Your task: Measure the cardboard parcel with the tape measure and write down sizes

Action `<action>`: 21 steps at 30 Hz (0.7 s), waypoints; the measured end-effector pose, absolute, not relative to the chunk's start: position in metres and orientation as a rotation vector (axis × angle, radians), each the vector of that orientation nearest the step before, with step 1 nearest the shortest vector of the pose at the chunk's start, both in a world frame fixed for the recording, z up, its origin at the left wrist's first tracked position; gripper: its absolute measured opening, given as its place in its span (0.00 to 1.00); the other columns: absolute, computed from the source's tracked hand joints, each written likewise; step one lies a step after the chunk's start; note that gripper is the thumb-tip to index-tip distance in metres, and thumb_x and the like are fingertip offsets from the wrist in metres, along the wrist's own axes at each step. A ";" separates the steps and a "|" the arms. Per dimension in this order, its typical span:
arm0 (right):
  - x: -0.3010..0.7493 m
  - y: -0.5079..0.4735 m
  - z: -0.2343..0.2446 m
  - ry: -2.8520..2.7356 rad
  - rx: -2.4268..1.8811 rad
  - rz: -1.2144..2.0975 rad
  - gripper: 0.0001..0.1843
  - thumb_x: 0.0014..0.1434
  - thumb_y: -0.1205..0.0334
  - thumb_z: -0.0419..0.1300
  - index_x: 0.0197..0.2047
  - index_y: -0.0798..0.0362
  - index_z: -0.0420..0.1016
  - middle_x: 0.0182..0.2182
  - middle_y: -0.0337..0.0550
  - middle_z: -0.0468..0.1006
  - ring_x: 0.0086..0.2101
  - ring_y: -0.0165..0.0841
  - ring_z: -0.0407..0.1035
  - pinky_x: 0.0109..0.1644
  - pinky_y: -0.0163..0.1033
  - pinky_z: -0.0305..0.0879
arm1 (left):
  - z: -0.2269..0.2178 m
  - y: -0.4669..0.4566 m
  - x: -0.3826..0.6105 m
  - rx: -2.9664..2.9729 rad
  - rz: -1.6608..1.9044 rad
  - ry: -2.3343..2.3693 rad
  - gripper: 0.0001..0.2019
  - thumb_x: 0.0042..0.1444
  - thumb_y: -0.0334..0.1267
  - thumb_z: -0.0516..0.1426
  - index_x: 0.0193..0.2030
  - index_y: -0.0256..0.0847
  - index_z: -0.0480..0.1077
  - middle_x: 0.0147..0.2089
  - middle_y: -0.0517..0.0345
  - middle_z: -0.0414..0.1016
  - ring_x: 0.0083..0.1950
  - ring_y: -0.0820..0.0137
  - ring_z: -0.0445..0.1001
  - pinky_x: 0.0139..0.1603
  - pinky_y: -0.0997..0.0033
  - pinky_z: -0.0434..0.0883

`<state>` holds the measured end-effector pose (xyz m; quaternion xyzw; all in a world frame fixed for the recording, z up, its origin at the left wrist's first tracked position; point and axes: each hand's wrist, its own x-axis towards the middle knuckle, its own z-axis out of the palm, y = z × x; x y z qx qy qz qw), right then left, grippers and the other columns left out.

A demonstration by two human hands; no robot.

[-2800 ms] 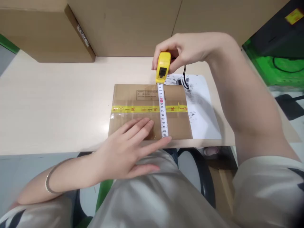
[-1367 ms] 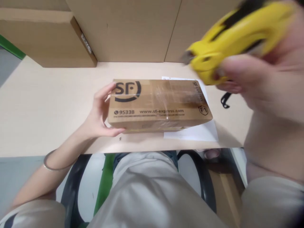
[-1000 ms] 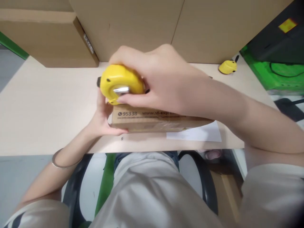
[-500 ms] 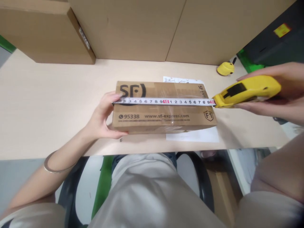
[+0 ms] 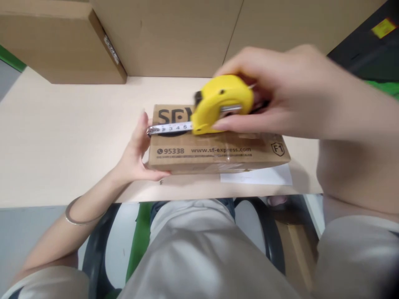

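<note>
A small brown cardboard box [image 5: 205,157] with black "SF" print lies on the table. My left hand [image 5: 132,155] grips its left end, thumb raised near the upper edge and a finger along the near lower side. Closed around a yellow tape measure [image 5: 226,97], my right hand [image 5: 280,91] is over the middle of the box. A short stretch of white blade [image 5: 174,127] runs from the case to the box's left edge, its metal hook beside my left hand. The right hand and case hide the box's upper right part.
White paper [image 5: 258,175] sticks out from under the box on the pale table [image 5: 68,137]. At the back left stands a larger cardboard box [image 5: 68,45], beside tall cardboard panels [image 5: 174,37]. The table's near edge is just before my body.
My right hand has moved left with the tape measure, and the exposed blade has shortened from about 20 to just past 5. My left thumb has lifted off the blade's end.
</note>
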<state>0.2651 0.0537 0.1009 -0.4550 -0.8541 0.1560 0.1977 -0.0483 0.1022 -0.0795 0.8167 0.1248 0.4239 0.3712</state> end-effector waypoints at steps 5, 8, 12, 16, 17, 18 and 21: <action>0.212 0.072 0.112 -2.586 -0.994 0.257 0.22 0.71 0.46 0.53 0.63 0.44 0.69 0.52 0.30 0.79 0.49 0.27 0.77 0.58 0.37 0.70 | -0.056 0.095 -0.038 2.016 1.085 0.275 0.60 0.41 0.41 0.78 0.78 0.62 0.53 0.76 0.52 0.61 0.76 0.42 0.64 0.75 0.35 0.64; 0.206 0.068 0.130 -2.300 -1.047 0.217 0.44 0.68 0.57 0.17 0.57 0.55 0.73 0.41 0.28 0.75 0.47 0.17 0.77 0.55 0.42 0.65 | -0.038 0.085 -0.035 1.750 1.037 0.538 0.42 0.51 0.47 0.73 0.71 0.54 0.65 0.71 0.52 0.69 0.73 0.44 0.67 0.72 0.39 0.69; 0.214 0.059 0.130 -2.441 -0.961 0.418 0.30 0.73 0.47 0.33 0.49 0.50 0.73 0.41 0.29 0.77 0.47 0.22 0.75 0.55 0.32 0.66 | -0.033 0.081 -0.036 1.345 0.813 0.877 0.32 0.61 0.51 0.65 0.71 0.51 0.65 0.67 0.53 0.75 0.67 0.49 0.73 0.62 0.51 0.77; 0.221 0.062 0.088 -2.526 -1.192 0.588 0.22 0.72 0.42 0.52 0.54 0.50 0.73 0.39 0.36 0.78 0.42 0.32 0.75 0.54 0.38 0.68 | -0.040 0.088 -0.036 1.269 0.786 0.956 0.30 0.61 0.53 0.64 0.67 0.44 0.69 0.65 0.51 0.77 0.64 0.50 0.75 0.61 0.55 0.76; 0.221 0.064 0.077 -2.537 -1.192 0.629 0.23 0.71 0.41 0.52 0.52 0.50 0.74 0.39 0.39 0.78 0.44 0.36 0.74 0.55 0.42 0.68 | -0.041 0.089 -0.034 1.269 0.800 0.948 0.30 0.60 0.54 0.64 0.65 0.42 0.71 0.63 0.50 0.78 0.62 0.50 0.76 0.60 0.55 0.76; 0.221 0.066 0.069 -2.531 -1.179 0.642 0.23 0.71 0.40 0.53 0.48 0.50 0.76 0.39 0.41 0.77 0.47 0.39 0.73 0.58 0.45 0.67 | -0.042 0.089 -0.031 1.259 0.816 0.950 0.29 0.59 0.55 0.64 0.63 0.41 0.71 0.61 0.49 0.79 0.60 0.51 0.77 0.59 0.55 0.76; 0.224 0.070 0.058 -2.452 -1.194 0.593 0.20 0.65 0.39 0.60 0.43 0.49 0.76 0.44 0.44 0.75 0.56 0.46 0.68 0.61 0.48 0.64 | -0.044 0.088 -0.020 1.186 0.902 1.017 0.21 0.59 0.51 0.62 0.54 0.41 0.70 0.55 0.49 0.80 0.55 0.54 0.80 0.55 0.55 0.77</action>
